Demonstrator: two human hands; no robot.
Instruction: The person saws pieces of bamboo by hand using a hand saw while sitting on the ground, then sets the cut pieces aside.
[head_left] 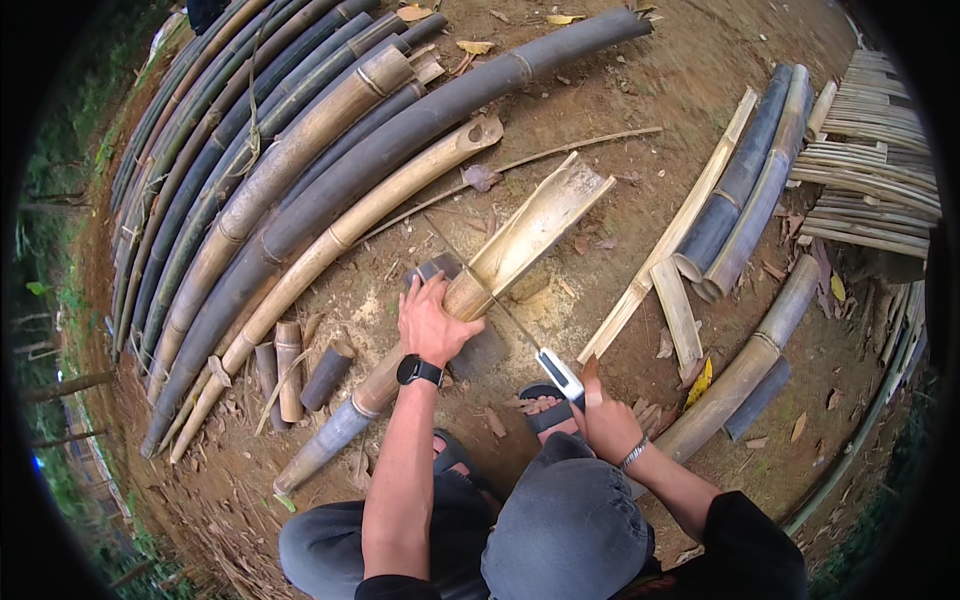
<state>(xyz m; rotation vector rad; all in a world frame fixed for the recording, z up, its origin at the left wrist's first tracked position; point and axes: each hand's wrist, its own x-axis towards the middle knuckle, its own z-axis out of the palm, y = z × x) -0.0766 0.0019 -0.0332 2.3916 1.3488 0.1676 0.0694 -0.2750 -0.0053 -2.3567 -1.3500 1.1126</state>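
A bamboo pole (pixel 372 388) lies slanting across the ground before me, its far end split open into a pale half-round trough (pixel 545 222). My left hand (pixel 432 322) grips the pole from above, thumb on the right side, just short of the split part. My right hand (pixel 606 420) is closed around the white and black handle of a hand saw (pixel 562 376). The saw's thin blade runs up and left across the bamboo, where the trough begins, just beyond my left fingers. How deep the teeth sit is hard to see. Dark blocks (pixel 482 352) lie under the pole.
Long bamboo poles (pixel 330 180) are piled at the left; short pieces (pixel 327 375) lie below them. Split strips (pixel 682 235), two dark poles (pixel 745 190) and a thick pole (pixel 745 370) lie right. Bamboo slats (pixel 870 150) stand beyond. My sandalled feet (pixel 548 408) are close to the saw.
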